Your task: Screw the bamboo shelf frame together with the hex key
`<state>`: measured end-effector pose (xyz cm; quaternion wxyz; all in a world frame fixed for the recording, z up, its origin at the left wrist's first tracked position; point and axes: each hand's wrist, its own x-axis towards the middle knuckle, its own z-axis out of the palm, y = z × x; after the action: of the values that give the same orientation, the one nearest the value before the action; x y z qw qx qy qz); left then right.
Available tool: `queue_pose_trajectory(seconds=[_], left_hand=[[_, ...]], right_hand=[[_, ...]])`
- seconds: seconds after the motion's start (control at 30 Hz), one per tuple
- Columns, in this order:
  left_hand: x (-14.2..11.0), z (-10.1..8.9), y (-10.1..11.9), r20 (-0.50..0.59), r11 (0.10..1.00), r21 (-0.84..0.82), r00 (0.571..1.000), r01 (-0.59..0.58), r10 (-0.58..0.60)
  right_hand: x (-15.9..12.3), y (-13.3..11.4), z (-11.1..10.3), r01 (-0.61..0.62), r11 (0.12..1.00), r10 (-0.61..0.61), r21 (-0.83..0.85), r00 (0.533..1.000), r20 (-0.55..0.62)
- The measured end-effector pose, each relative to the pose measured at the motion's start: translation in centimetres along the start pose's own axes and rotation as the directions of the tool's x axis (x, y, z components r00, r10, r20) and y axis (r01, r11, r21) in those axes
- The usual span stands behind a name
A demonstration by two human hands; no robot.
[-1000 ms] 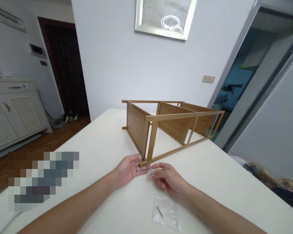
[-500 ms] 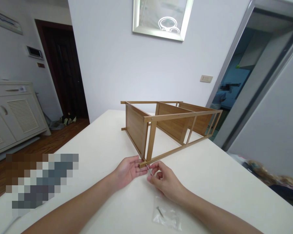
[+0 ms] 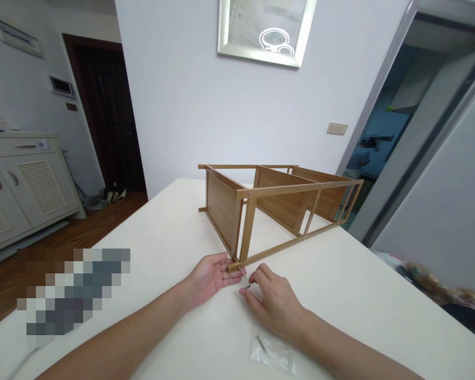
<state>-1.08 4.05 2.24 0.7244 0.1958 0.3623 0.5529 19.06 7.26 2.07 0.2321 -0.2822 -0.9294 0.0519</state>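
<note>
A wooden shelf rack [image 3: 277, 248] lies on its side on a white table, its near corner pointing at me. My left hand [image 3: 209, 279] is palm up at that corner, thumb beside the panel and fingers beneath the leg end, holding it. An Allen key [image 3: 243, 276] stands with its tip at the leg near the corner, its bent end towards me. The thumb and forefinger of my right hand [image 3: 273, 298] are at this bent end. Close below my right hand, a clear plastic bag [image 3: 275, 356] with a screw [image 3: 260, 343] lies on the table.
The white table [image 3: 162, 232] reaches to the wall, where a framed picture [image 3: 300, 58] hangs. A blurred-out object [image 3: 75, 295] is at the left. Beyond the doorway at right, a person [image 3: 358, 158] is partly visible. A white cabinet [image 3: 43, 179] stands at far left.
My right thumb and fingers have spread a little around the bent end of the Allen key, which shows more now. The whole view has shifted slightly; the rack and left hand stay together.
</note>
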Motion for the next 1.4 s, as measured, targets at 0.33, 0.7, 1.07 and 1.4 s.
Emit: queue_pose_trajectory(seconds=[0.33, 0.7, 1.07, 1.4], left_hand=[[0.0, 0.1, 0.0, -0.003, 1.0, 0.017, 1.0, 0.003, -0.003], [0.0, -0.1, 0.0, -0.017, 1.0, 0.014, 1.0, 0.005, -0.005], [0.0, 0.0, 0.0, -0.018, 1.0, 0.003, 1.0, -0.003, 0.003], [0.1, -0.1, -0.2, -0.004, 1.0, 0.001, 1.0, -0.025, 0.025]], right_hand=[[0.9, -0.3, 0.0, -0.335, 0.807, 0.319, 0.485, 0.94, 0.118], [1.8, 0.2, 0.2, -0.55, 0.461, 0.372, 0.697, 0.832, 0.411], [1.0, -0.1, -0.4, -0.294, 0.862, 0.256, 0.413, 0.956, 0.146], [0.5, 0.9, -1.1, 0.276, 0.912, -0.325, -0.304, 0.937, -0.126]])
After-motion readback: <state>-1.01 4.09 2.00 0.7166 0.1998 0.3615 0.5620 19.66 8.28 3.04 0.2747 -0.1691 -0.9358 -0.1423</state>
